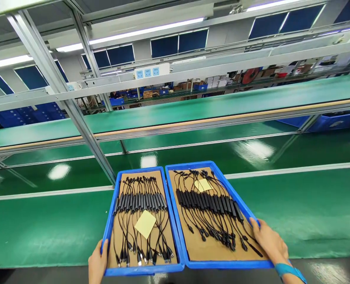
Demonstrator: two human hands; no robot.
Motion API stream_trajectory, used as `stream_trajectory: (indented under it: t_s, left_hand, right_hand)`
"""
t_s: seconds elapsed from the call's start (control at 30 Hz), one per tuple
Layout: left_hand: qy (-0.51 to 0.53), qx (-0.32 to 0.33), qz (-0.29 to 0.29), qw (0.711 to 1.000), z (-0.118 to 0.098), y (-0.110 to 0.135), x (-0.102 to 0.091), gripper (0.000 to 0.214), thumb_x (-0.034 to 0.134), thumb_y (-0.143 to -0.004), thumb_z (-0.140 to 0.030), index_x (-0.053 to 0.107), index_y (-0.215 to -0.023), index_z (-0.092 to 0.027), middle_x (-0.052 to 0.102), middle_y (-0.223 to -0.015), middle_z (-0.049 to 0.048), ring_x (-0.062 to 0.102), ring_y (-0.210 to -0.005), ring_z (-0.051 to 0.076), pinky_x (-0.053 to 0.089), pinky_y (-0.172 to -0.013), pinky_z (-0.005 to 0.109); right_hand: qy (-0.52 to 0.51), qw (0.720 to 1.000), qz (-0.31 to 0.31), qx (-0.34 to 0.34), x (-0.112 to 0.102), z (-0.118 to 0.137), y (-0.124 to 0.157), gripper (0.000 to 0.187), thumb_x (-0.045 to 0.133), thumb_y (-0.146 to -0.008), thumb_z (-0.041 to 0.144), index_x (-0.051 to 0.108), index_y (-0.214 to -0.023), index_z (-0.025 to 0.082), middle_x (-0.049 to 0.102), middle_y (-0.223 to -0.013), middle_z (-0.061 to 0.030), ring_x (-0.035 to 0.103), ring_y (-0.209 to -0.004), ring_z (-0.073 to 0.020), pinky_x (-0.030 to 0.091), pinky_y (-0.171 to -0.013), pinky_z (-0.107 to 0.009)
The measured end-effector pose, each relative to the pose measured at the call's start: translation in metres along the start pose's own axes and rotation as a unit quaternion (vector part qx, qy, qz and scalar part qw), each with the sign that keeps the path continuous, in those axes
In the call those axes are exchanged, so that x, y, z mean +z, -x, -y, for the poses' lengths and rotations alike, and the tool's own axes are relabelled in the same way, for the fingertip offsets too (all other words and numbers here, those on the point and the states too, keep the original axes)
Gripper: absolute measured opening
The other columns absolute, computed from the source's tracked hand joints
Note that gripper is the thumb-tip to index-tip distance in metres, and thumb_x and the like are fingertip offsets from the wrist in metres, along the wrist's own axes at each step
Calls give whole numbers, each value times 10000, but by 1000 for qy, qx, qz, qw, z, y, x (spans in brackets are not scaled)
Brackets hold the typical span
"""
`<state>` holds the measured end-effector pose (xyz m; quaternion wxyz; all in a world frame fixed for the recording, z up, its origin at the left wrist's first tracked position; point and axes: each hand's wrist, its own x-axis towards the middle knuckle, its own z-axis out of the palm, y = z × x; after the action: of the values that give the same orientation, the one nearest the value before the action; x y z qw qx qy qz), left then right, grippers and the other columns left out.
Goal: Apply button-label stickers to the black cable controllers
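Observation:
Two shallow blue trays sit side by side in front of me, their inner long sides touching or nearly so. My left hand point(97, 262) is closed on the outer edge of the left blue tray point(145, 270). On the outer edge of the right blue tray point(228, 264), near its front corner, my right hand point(269, 240) is closed. Brown cardboard lines both trays. A row of black adapter cables point(141, 202) lies in the left tray under a yellow note point(145, 224). More black adapter cables point(210, 203) fill the right one, with another yellow note point(203, 185).
A green work surface point(50, 228) spreads behind and beside the trays. Beyond it runs a raised green shelf point(175, 114) on metal posts, with an upright post point(83, 124) at the left. Above hangs a power strip point(151, 71). A blue bin point(334, 121) stands far right.

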<state>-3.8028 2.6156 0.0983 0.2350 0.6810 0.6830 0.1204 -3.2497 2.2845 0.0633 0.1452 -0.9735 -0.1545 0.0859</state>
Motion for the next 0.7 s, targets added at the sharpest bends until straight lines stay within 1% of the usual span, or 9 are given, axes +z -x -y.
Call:
stream_trajectory:
  t_s: [0.07, 0.13, 0.2, 0.33, 0.47, 0.57, 0.63, 0.7]
  left_hand:
    - [1, -3, -4, 1000, -1, -3, 0, 492, 372, -868, -461, 698, -1054, -144, 773, -923, 134, 709, -954, 358, 539, -808, 368]
    - [-4, -4, -5, 1000, -1, -5, 0, 475, 370, -871, -454, 693, -1046, -153, 774, -904, 131, 711, -944, 358, 538, -801, 367]
    - [-16, -2, -4, 1000, -1, -7, 0, 483, 350, -885, -452, 679, -1065, -147, 772, -908, 137, 710, -941, 358, 538, -793, 368]
    - [-59, -6, 2, 998, 1, -8, -1, 491, 314, -912, -456, 660, -1088, -155, 767, -921, 142, 716, -901, 350, 541, -759, 367]
    - [-116, -20, 12, 993, 0, -11, -2, 508, 289, -931, -463, 643, -1133, -160, 763, -916, 144, 718, -866, 351, 543, -749, 382]
    - [-153, -23, 18, 988, -2, -12, -5, 553, 273, -934, -472, 632, -1167, -122, 757, -922, 175, 717, -866, 364, 545, -756, 397]
    - [-169, -19, 12, 985, -3, -11, -8, 561, 269, -933, -469, 641, -1153, -112, 756, -895, 179, 720, -846, 364, 553, -747, 399]
    - [-180, -7, -11, 984, -7, -8, -11, 523, 296, -924, -464, 671, -1097, -144, 755, -818, 151, 724, -809, 359, 567, -715, 399]
  right_hand:
    - [7, 1000, -8, 1, 4, 9, 3, 579, 284, -945, 424, 682, -1133, 49, 734, -785, -238, 716, -702, -373, 530, -654, -439]
    - [11, 1000, -9, -1, 3, 16, 6, 566, 282, -952, 417, 685, -1126, 60, 733, -758, -225, 715, -689, -369, 526, -635, -431]
    - [16, 1000, -8, 1, 2, 17, 8, 562, 280, -960, 427, 682, -1134, 75, 734, -751, -216, 713, -684, -365, 521, -615, -423]
    - [28, 1000, -1, 9, -2, 14, 15, 551, 287, -973, 435, 665, -1178, 92, 742, -811, -207, 719, -732, -342, 516, -622, -390]
    - [42, 999, 17, 21, -4, 12, 23, 552, 276, -986, 435, 651, -1204, 94, 740, -841, -210, 715, -771, -333, 505, -639, -373]
    - [51, 998, 37, 26, -8, 12, 27, 554, 256, -1000, 425, 635, -1224, 90, 735, -895, -223, 710, -823, -333, 500, -669, -371]
    - [50, 997, 54, 22, -12, 12, 28, 538, 251, -1008, 415, 632, -1221, 99, 733, -941, -220, 704, -866, -328, 496, -702, -369]
    - [40, 997, 70, 18, -17, 15, 28, 523, 249, -1017, 403, 623, -1220, 99, 728, -964, -218, 697, -897, -324, 492, -733, -373]
